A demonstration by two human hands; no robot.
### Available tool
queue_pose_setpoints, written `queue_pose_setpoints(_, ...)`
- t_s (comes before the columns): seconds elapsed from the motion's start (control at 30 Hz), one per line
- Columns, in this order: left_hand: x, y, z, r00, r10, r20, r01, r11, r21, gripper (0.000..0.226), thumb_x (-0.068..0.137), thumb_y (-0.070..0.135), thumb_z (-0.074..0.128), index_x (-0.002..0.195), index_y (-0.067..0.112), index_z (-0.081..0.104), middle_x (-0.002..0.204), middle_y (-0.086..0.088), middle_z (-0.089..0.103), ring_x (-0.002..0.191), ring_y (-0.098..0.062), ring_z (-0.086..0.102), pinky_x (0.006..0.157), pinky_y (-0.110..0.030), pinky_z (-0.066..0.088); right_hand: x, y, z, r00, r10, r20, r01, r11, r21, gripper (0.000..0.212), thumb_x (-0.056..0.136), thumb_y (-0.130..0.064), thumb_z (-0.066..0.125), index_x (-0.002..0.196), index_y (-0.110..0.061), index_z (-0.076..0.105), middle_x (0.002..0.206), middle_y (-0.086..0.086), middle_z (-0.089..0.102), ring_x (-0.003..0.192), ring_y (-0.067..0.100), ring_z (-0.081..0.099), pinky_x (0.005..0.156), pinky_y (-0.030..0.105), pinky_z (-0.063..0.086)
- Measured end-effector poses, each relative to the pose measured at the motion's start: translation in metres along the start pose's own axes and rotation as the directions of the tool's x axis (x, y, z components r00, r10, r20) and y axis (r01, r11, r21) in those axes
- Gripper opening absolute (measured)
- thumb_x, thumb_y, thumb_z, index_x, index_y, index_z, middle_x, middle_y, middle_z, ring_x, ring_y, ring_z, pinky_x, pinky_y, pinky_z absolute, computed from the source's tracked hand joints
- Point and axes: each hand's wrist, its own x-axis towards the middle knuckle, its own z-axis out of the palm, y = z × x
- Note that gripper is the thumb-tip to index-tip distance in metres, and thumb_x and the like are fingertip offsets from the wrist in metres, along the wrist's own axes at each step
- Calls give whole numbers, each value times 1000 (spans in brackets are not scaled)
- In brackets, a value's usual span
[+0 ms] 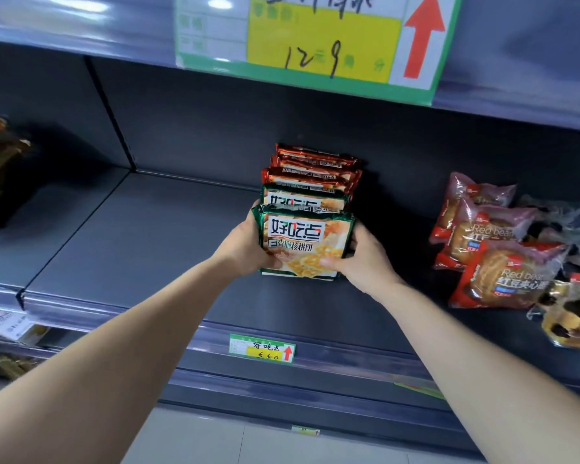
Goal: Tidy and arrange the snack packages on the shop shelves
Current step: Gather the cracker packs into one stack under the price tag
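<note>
Green film wraps the front biscuit pack [303,244], which stands upright at the head of a short row on the grey shelf [148,236], with a second green pack [303,200] and several orange packs [312,169] lined up behind it. The left hand [245,242] curls round its left edge and the right hand [362,259] round its right, both thumbs pressed on the lower front.

The pack is probably light, its glossy wrapper slick and crinkly, and the biscuits inside likely snap under pressure. Holding it by the two side edges, as now, seems the safest grip. Squeezing the printed face would risk breakage. Red bean bread bags [503,272] lie well apart to the right.
</note>
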Motion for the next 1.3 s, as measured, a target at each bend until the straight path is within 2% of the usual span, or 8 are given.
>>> queue_pose_setpoints(0.17, 1, -7, -5, 995, 67, 80, -48, 976, -214, 106, 55, 9, 91, 142, 23, 30, 111, 17, 64, 107, -10, 61, 93, -32, 49, -2, 7, -1, 999, 21, 27, -24, 994, 108, 100, 59, -30, 89, 143, -33, 34, 135, -11, 54, 125, 10, 49, 109, 42, 40)
queue_pose_setpoints(0.23, 3, -1, -12, 994, 78, 74, -37, 892, -450, 118, 60, -2, 87, 150, 23, 15, 129, 19, 53, 112, -6, 58, 93, -25, 50, 1, 0, -8, 999, 34, 18, -36, 984, 177, 119, 49, -46, 90, 147, -41, 22, 146, -12, 43, 134, 10, 39, 113, 42, 32)
queue_pose_setpoints(0.33, 17, 13, -23, 994, 73, 76, -17, 824, -567, 131, 68, -4, 81, 152, 20, -16, 145, 6, 38, 122, -7, 48, 83, -10, 48, 14, -19, -21, 1000, -18, 4, 16, 951, 308, 110, 67, -34, 83, 152, -36, 13, 135, -27, 41, 121, -7, 38, 107, 24, 31)
queue_pose_setpoints(0.43, 32, 26, -35, 979, 89, 186, 0, 904, -429, 162, 39, 35, 98, 150, 28, -19, 162, -3, 12, 147, -16, 19, 115, -35, 28, 30, -39, -31, 996, -58, 66, 33, 943, 330, 106, 71, -24, 78, 153, -31, 9, 105, -34, 42, 102, -13, 42, 91, 14, 32)
queue_pose_setpoints(0.57, 46, 39, -48, 947, 118, 299, -81, 988, -132, 159, 33, 39, 94, 151, 35, -12, 161, 6, -12, 145, -13, -23, 120, -51, -2, 48, -56, -36, 989, -61, 134, 15, 948, 317, 114, 56, -38, 78, 151, -29, 17, 128, -14, 47, 120, 4, 44, 102, 24, 34)
queue_pose_setpoints(0.73, 51, 38, -42, 962, 98, 254, -115, 992, 53, 155, 36, 42, 91, 154, 25, -7, 159, 1, 8, 147, -20, 8, 120, -42, 19, 61, -54, -24, 989, -36, 144, 1, 971, 238, 107, 58, -55, 82, 147, -32, 28, 143, -3, 47, 127, 16, 48, 106, 35, 40)
queue_pose_setpoints(0.97, 50, 46, -51, 950, 69, 306, -119, 982, 149, 162, 28, 62, 84, 151, 32, -17, 155, 6, -32, 143, -12, -28, 121, -48, 2, 68, -52, -26, 1000, -1, 4, 1, 983, 186, 100, 71, -61, 69, 151, -34, 17, 154, -1, 32, 136, 19, 38, 109, 38, 36)
queue_pose_setpoints(1.3, 56, 55, -48, 956, 56, 288, -148, 940, 309, 142, 59, 46, 87, 152, 23, -18, 152, 2, -39, 148, -15, -11, 118, -33, 10, 87, -59, -22, 999, 19, -31, -17, 998, 54, 82, 81, -66, 58, 148, -28, 32, 161, -7, 9, 144, 17, 24, 116, 41, 29)
